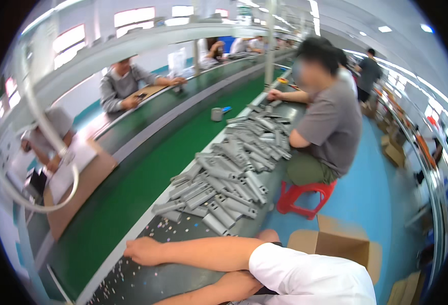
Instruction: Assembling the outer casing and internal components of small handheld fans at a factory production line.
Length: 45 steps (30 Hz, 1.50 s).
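Observation:
My right hand (pixel 142 251) is closed at the pale edge strip of the dark worktop (pixel 183 278). Its fingers curl away from view, so whatever they may hold is hidden. Below it lies my left forearm (pixel 211 293), which runs out through the lower edge; the left hand itself does not show. Past my right arm, a long heap of grey, bar-shaped plastic housings (pixel 219 185) covers the worktop. Many have small dark openings at one end. Tiny pale bits (pixel 169 230) are scattered between the heap and my hand.
A green conveyor belt (pixel 147 175) runs along the left, with a grey cup-like piece (pixel 217 114) on it. Beyond the heap a co-worker (pixel 331 117) sits on a red stool (pixel 305 198). An open cardboard box (pixel 336 244) stands right of my arm. Other people work across the belt.

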{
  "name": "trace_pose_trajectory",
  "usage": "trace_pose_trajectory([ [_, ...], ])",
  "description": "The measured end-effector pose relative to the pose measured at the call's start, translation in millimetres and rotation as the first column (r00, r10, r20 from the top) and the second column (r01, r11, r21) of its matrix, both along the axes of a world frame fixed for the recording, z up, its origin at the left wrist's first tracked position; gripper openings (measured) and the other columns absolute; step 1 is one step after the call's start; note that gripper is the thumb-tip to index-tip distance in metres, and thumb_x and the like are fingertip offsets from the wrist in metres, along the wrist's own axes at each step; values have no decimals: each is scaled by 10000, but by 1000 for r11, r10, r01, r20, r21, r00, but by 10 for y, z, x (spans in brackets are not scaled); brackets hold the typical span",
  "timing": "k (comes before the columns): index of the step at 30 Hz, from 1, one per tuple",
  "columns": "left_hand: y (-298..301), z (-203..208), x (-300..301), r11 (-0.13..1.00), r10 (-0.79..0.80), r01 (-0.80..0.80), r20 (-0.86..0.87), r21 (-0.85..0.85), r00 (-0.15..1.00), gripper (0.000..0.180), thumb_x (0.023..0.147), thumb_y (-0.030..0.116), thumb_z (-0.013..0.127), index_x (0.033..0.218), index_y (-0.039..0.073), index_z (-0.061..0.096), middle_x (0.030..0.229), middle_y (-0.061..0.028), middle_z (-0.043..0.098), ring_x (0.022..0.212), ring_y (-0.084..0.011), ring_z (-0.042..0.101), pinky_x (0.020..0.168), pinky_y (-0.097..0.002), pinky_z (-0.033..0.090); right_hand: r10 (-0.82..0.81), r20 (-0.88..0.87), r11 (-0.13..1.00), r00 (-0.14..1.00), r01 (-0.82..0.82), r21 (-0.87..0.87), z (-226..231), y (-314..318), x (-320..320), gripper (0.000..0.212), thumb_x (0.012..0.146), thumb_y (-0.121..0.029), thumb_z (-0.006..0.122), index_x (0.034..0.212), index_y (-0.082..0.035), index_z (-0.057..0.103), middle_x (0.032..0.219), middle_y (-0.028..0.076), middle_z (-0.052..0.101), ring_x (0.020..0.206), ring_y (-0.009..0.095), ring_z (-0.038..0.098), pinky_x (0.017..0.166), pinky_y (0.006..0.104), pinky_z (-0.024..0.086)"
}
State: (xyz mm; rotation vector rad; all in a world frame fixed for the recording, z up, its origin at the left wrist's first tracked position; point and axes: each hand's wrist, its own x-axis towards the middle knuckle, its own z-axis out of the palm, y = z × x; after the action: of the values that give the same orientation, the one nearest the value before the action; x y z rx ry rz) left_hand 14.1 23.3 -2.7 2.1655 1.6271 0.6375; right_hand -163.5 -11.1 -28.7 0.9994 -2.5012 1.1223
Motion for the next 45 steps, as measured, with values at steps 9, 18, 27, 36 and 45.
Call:
trace_pose_trajectory([
  [9,-20,6,-137,966,62,-131,295,222,954,165,852,192,659,876,31,687,826,-139,675,791,-303,657,765,-425,515,160,-4,968,987,-158,-194,734,194,293,181,827,-119,549,980,-64,629,959,165,602,893,368,612,751,471,503],
  [18,41,-40,-978,459,639,-889,698,-8,323,300,928,178,606,665,35,577,630,-63,601,498,-168,509,497,-292,419,-640,-70,765,765,627,-147,1083,2358,-217,343,854,-126,599,1192,-70,613,1052,178,636,985,341,620,830,417,510],
  [27,-26,1,-985,433,727,-864,667,-258,165,321,963,198,580,706,9,606,628,-62,591,545,-116,530,518,-275,420,-893,-271,251,359,897,363,781,4509,-1419,613,810,-57,568,1378,-23,340,1333,195,479,1194,378,519,966,501,456],
  [36,45,38,-1045,473,687,-841,707,-261,167,250,930,132,607,714,8,621,639,-95,596,542,-185,560,518,-302,437,-727,-406,63,555,641,765,745,4813,-2094,757,787,17,588,1471,-216,358,1516,114,347,1379,340,354,1078,464,374],
  [45,-33,-3,-1053,419,721,-864,681,-280,129,310,956,169,560,698,6,616,606,-67,587,559,-135,560,539,-285,439,-605,-414,582,680,733,353,1163,3916,-1637,567,739,-331,750,1215,-83,569,964,135,666,990,341,622,856,437,493],
])
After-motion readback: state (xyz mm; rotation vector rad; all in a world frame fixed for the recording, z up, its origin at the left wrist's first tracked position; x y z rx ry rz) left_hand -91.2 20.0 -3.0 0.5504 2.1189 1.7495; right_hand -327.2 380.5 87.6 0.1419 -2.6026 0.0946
